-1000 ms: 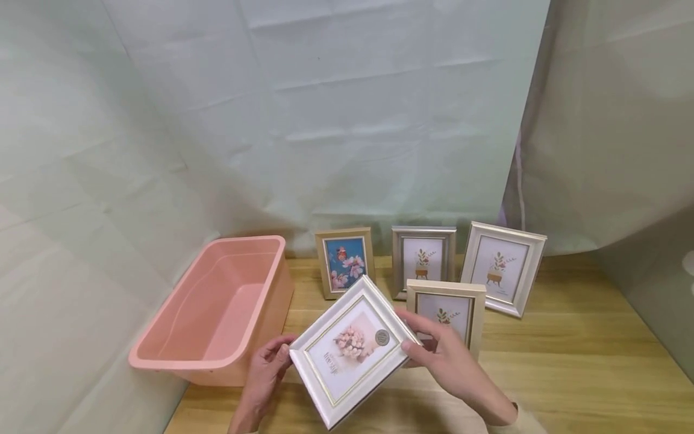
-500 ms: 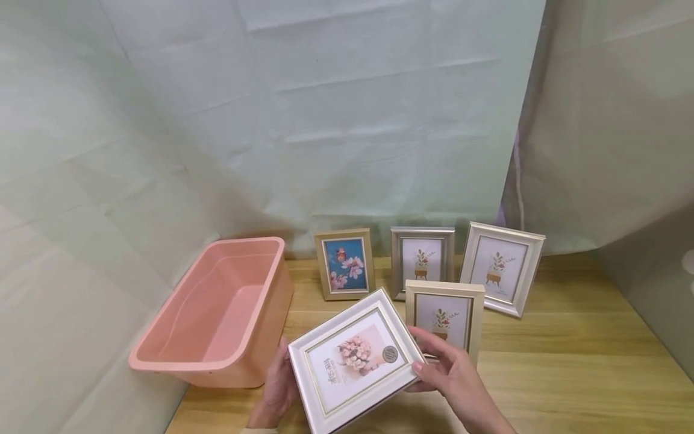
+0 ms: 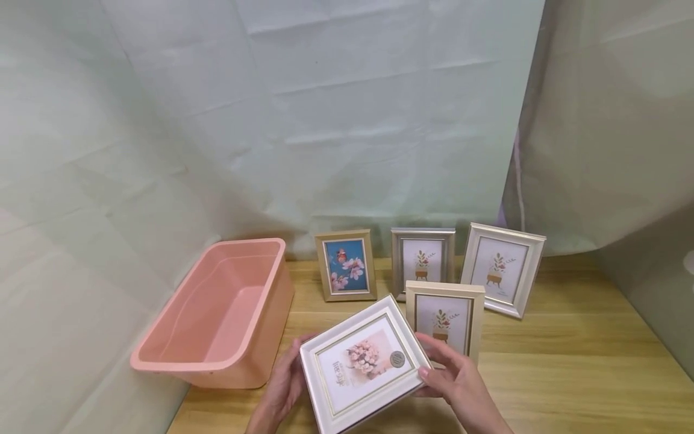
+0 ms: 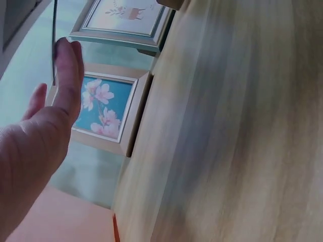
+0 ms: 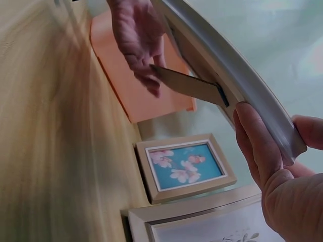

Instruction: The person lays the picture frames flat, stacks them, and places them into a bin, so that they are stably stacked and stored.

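We read "free style" in slim lettering (image 3: 338, 374) on the print inside the white rectangular picture frame with a thin gold inner line (image 3: 363, 392), beside a photo of pale pink flowers. A round grey sticker (image 3: 397, 360) sits near the print's corner, its writing too small for us to make out. We see this frame raised above the light wood-grain table (image 3: 585, 361), leaning back with its face up, between both hands.

The right hand (image 3: 458, 383) reaches in from the right and pinches one side near a corner, thumb on the front edge and fingers behind. The left hand (image 3: 284, 389) is at the opposite side; in the wrist views we find its fingers nearly straight, two lying close together, touching the flat stand leg (image 5: 189, 86) that sticks out from the frame's back.

Just behind the right hand stands a cream frame with a potted-plant print (image 3: 441, 313). Further back we see a gold-brown frame with pink blossoms on blue (image 3: 347, 265), a silver-grey frame (image 3: 423, 262) and a silvery white frame (image 3: 501, 271), whose tiny line of print we cannot read. The pink plastic tub (image 3: 184, 366) is near the left hand.
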### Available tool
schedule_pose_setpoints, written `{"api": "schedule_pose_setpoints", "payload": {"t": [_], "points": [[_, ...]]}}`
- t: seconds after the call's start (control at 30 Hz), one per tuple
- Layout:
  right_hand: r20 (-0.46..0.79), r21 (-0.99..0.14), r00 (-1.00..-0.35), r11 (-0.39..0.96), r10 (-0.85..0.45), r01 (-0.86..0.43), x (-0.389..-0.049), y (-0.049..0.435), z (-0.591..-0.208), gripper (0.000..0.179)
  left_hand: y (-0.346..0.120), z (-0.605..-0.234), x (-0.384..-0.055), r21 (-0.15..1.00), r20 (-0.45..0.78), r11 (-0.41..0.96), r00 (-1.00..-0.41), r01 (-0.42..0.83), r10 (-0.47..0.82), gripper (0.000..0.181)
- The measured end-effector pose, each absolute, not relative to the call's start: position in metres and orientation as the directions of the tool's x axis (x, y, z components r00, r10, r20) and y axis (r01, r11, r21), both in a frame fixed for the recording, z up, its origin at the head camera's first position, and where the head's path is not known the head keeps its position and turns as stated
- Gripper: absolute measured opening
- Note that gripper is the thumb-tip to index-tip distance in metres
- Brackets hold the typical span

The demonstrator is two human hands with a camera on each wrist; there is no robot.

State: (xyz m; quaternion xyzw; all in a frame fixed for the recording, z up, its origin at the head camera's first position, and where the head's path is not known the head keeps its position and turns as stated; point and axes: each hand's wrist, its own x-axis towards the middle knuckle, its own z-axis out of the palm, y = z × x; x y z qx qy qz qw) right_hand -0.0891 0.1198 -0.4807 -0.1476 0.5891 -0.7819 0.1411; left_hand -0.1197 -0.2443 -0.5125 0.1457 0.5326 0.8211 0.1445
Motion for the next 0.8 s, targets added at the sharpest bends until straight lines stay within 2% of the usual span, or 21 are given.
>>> {"api": "schedule_pose_setpoints", "payload": {"t": [0.1, 0.23, 0.4, 0.5, 0.63, 0.8], "points": [[0.062, -0.960, -0.923, -0.276, -0.381, 0.050, -0.088, 0.121, -0.486, 0.062, -0.243, -0.512, -0.119, 0.922, 0.053, -0.379, -0.948, -0.075, 0.315, 0.045], [0.091, -0.956, -0.923, -0.292, -0.375, 0.024, -0.088, 0.121, -0.493, 0.055, -0.239, -0.512, -0.116, 0.948, -0.027, -0.311, -0.992, -0.063, 0.121, 0.027], [0.037, -0.957, -0.929, -0.279, -0.368, 0.072, -0.086, 0.120, -0.499, 0.055, -0.235, -0.510, -0.113, 0.963, -0.114, -0.251, -0.992, -0.099, -0.048, 0.011], [-0.013, -0.959, -0.940, -0.262, -0.342, 0.109, -0.084, 0.116, -0.501, 0.054, -0.234, -0.509, -0.111, 0.965, -0.149, -0.233, -0.984, -0.122, -0.100, 0.009], [-0.033, -0.973, -0.956, -0.210, -0.293, 0.098, -0.082, 0.108, -0.502, 0.070, -0.233, -0.506, -0.109, 0.967, -0.198, -0.192, -0.966, -0.165, -0.168, 0.011], [-0.115, -0.992, -0.974, -0.026, -0.197, 0.122, -0.077, 0.100, -0.497, 0.093, -0.235, -0.503, -0.106, 0.965, -0.238, -0.166, -0.948, -0.205, -0.212, 0.007]]}}
